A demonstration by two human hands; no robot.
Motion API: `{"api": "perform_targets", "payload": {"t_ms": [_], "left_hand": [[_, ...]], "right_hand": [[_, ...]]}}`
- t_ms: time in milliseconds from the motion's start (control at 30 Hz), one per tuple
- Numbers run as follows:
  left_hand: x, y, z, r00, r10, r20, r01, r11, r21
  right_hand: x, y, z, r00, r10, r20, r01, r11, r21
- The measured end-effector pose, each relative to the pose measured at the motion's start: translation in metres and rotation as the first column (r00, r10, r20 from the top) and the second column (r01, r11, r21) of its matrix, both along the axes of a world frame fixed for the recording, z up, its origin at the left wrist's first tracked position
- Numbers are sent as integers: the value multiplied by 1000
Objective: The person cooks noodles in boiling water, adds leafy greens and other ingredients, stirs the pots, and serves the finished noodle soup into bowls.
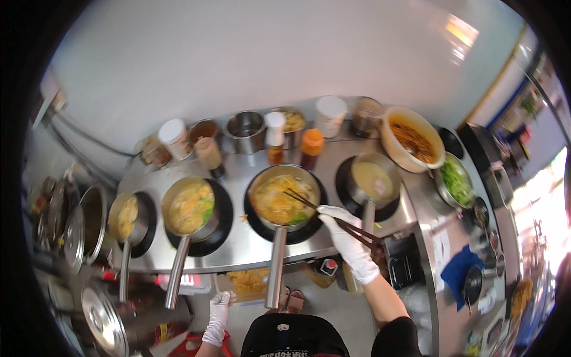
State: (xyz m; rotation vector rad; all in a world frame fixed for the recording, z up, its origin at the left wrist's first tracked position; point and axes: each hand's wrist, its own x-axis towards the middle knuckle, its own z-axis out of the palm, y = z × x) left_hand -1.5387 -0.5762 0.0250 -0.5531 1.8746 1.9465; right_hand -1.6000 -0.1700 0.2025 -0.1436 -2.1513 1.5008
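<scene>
My right hand [352,245], in a white glove, grips dark chopsticks [301,197]. Their tips are in a saucepan [319,196] of noodle soup [277,201] with orange shreds and green leaves. That pan rests on a round black burner plate [321,223], its metal handle [276,272] pointing toward me. Low in front of the counter hangs my left hand [219,303], also gloved, near a clear tub of yellow food [250,282]. Its fingers are loosely bent, and whether they touch anything is unclear. To the right, another saucepan [374,178] holds pale broth.
Two more soup pans, a middle one [189,207] and a smaller one [128,218], stand leftward, handles jutting past the steel counter [241,245]. Sauce bottles [312,149] and jars line the wall. Rightward are a large cream tub [388,143] and a bowl of greens [455,180].
</scene>
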Motion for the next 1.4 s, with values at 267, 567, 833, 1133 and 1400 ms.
{"api": "perform_targets", "payload": {"t_ms": [267,567,833,1133,1400], "left_hand": [[-96,51,95,866,-125,-484,18,975,-220],[-74,180,255,670,-321,-669,190,946,-262],[117,388,188,535,-681,-500,844,404,353],[242,634,182,640,-741,-205,689,434,580],[345,795,74,367,-916,-161,893,396,-212]], "right_hand": [[34,-45,-9,952,111,-287,-84,991,107],[124,-52,-19,934,-236,-267,10,766,-643],[258,24,6,875,-407,-263,-253,81,-964],[594,214,-46,315,-893,320,932,228,-282],[673,388,-144,319,-906,277,574,417,704]]}}
